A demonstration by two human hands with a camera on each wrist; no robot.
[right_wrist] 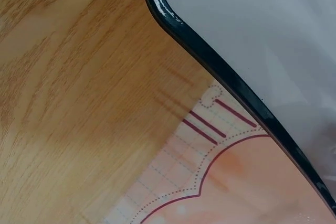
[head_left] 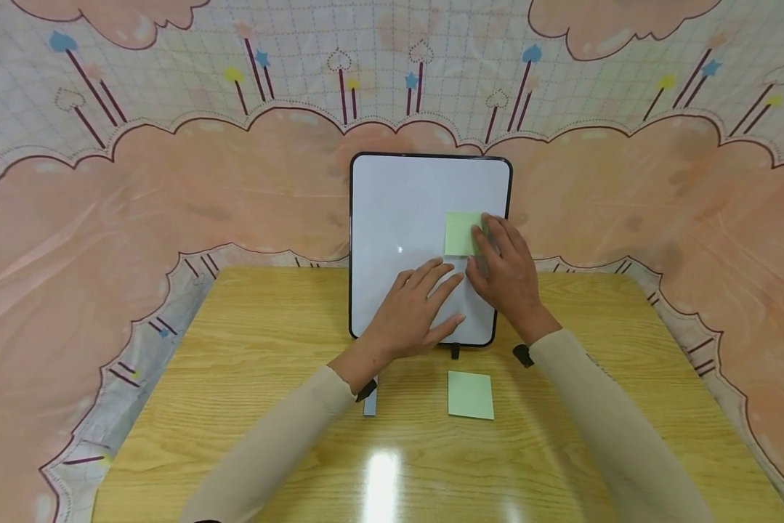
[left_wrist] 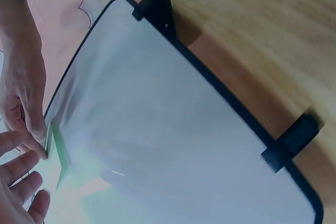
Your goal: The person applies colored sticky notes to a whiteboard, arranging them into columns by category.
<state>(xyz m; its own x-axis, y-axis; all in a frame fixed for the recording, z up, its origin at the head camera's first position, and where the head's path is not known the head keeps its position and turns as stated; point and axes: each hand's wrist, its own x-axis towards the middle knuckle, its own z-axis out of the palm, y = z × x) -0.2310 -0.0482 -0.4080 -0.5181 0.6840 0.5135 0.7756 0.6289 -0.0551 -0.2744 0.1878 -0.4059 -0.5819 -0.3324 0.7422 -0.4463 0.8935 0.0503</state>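
A pale green sticky note [head_left: 460, 234] is at the right side of a white board [head_left: 398, 211] with a black frame. My right hand [head_left: 506, 269] reaches in from the right, its fingertips on the note's right part and its thumb just below the note's lower edge. In the left wrist view, the right hand [left_wrist: 23, 93] touches the note, and a green edge [left_wrist: 59, 153] stands out at an angle to the board. My left hand [head_left: 414, 309] has its fingers spread in front of the board's lower middle, holding nothing. The right wrist view shows no fingers.
A second green sticky note [head_left: 471, 395] lies on the wooden table [head_left: 287, 436] in front of the board. A grey strip [head_left: 370, 404] lies partly hidden under the left wrist. Black feet [left_wrist: 294, 140] prop the board's lower edge. A patterned cloth [head_left: 267, 181] hangs behind.
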